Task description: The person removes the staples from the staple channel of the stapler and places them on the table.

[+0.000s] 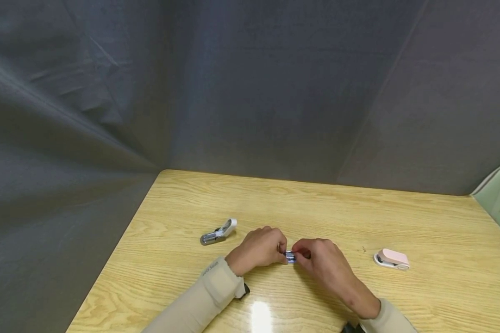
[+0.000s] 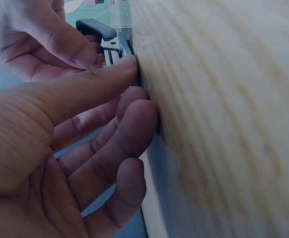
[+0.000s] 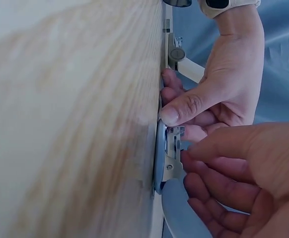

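Note:
A small blue stapler (image 1: 290,256) lies on the table between both hands, its cover (image 3: 182,210) swung up from the base (image 3: 160,158) and its metal rail (image 3: 171,157) bare. My left hand (image 1: 259,248) grips the far end of the stapler, thumb (image 2: 119,67) on top and fingers curled beneath. From the other side, my right hand (image 1: 322,260) pinches at the rail with thumb and forefinger. Whatever sits between those right fingertips is hidden. In the left wrist view the right hand (image 2: 40,39) shows beyond the left thumb.
A grey and white stapler (image 1: 219,232) stands unfolded on the table to the left. To the right lies a closed pink and white stapler (image 1: 392,259). Dark cloth (image 1: 258,92) hangs behind the wooden table (image 1: 316,203) and along its left side.

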`<state>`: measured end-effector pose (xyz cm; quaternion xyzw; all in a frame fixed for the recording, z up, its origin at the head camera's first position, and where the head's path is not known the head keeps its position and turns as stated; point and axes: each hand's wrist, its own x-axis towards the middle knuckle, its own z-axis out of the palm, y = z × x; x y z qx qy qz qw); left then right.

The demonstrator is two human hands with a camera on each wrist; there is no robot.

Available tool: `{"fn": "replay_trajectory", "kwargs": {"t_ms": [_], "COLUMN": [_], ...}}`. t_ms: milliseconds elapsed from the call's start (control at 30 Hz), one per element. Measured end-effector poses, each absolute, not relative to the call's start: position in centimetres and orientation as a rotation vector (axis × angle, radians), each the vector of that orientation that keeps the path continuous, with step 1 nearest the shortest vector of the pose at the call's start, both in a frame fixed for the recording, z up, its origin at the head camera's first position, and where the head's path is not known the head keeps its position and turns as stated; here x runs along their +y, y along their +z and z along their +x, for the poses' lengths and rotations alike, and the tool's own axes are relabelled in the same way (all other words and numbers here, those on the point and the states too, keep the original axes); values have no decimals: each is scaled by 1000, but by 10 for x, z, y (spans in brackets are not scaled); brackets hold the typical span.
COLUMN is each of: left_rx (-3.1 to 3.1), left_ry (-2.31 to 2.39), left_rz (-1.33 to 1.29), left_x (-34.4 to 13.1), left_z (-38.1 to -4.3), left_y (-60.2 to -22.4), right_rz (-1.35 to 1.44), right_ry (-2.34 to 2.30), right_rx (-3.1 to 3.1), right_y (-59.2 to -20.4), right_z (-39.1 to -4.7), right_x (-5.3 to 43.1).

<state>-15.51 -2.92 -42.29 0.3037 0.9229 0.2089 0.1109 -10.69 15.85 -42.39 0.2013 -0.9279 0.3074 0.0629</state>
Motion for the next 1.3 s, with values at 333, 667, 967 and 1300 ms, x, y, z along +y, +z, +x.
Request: {"fn": "replay_trajectory", "kwargs": {"t_ms": [333, 667, 967, 1300], "left_rx": [2710, 2714, 2712, 2722], "left_ry": [626, 610, 611, 610], "left_rz": [899, 903, 898, 890], "left_x": [-30, -29, -28, -30], "left_z": [-154, -155, -155, -154], "left_y": [-424, -424, -423, -423], "right_rz": [604, 623, 634, 595], "right_ry": [977, 901, 879, 798], "right_rx": [-2809, -2814, -2806, -2781], "right_y": [-426, -427, -424, -414], "right_z": [-108, -108, -108, -101], "right_x": [157, 156, 157, 161]}}
